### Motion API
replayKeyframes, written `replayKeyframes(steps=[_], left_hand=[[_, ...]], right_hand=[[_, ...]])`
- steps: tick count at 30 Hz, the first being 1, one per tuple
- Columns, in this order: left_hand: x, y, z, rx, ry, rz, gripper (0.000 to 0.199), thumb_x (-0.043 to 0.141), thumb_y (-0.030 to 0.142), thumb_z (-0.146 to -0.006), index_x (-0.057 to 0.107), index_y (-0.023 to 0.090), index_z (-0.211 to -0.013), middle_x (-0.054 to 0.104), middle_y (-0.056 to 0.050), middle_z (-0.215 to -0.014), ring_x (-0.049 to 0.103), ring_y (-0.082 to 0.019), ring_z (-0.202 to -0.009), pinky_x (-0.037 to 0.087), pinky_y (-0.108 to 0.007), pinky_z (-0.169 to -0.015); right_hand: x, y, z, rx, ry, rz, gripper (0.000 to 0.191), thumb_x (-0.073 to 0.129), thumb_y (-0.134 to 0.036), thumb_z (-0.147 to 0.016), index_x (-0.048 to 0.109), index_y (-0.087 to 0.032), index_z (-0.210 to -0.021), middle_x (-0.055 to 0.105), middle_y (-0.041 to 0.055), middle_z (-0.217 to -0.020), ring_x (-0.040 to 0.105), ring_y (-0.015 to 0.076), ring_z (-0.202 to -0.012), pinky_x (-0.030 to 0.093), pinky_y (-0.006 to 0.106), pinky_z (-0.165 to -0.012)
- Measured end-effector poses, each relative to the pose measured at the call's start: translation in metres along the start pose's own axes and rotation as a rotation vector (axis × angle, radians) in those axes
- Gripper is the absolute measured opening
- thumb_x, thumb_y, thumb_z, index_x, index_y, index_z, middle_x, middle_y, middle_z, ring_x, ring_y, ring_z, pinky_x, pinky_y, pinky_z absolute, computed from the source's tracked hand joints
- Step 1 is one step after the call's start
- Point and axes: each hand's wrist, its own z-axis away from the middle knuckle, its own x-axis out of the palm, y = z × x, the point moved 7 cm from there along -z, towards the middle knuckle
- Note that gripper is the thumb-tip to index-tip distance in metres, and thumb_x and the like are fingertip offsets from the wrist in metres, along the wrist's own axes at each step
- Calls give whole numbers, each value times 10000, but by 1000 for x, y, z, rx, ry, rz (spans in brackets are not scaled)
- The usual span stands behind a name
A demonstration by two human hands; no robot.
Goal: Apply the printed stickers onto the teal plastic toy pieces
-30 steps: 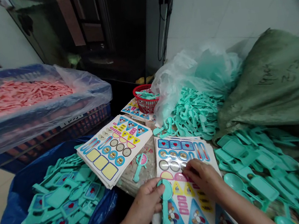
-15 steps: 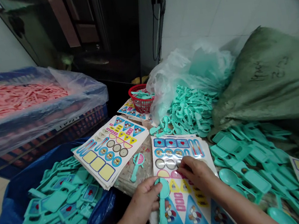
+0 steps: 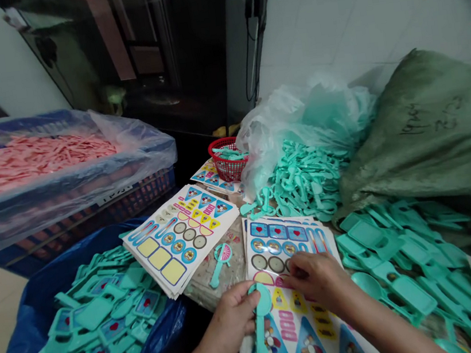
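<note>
As the right hand (image 3: 314, 285) touches a sticker sheet (image 3: 287, 326), sack handwriting (image 3: 427, 119) is illegible.

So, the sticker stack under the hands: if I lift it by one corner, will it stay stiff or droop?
It would probably droop: the stack looks like thin paper sheets, and their top edges sit offset. The glossy faces may also let sheets slide apart, so supporting it from below seems safer. It likely feels light.

Seemingly a small assembly workshop; woven sack (image 3: 425, 134); crate (image 3: 93, 218); heaped teal plastic parts (image 3: 101, 315); sticker sheets (image 3: 181, 241).
</note>
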Motion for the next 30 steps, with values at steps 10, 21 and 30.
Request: replayKeyframes(steps=[10,21,30], left_hand=[[1,-1,-2,-3,29,-14,351,657,367,-732,638,159,-1015,675,-33,-790,648,-156,-678,541,-317,-677],[2,2,2,-7,38,-15,342,688,380,-706,645,163,-966,676,-40,-841,644,-166,-745,539,-330,-719],[0,-2,0,-14,32,-19,331,659,374,-740,624,163,-992,670,-34,-834,647,-156,-707,541,-311,-688]], right_hand=[[16,17,30,161,98,-116,294,560,-462,-806,494,-215,-661,486,-46,-529,418,120,-490,292,241,-479],[1,28,30,120,103,36,175,443,-293,-874,558,-215,-769,627,34,-780,567,190,-721,370,294,-638],[11,21,42,234,76,47,193,399,-327,-887,543,-230,-802,612,34,-804,577,191,-710,388,284,-613]])
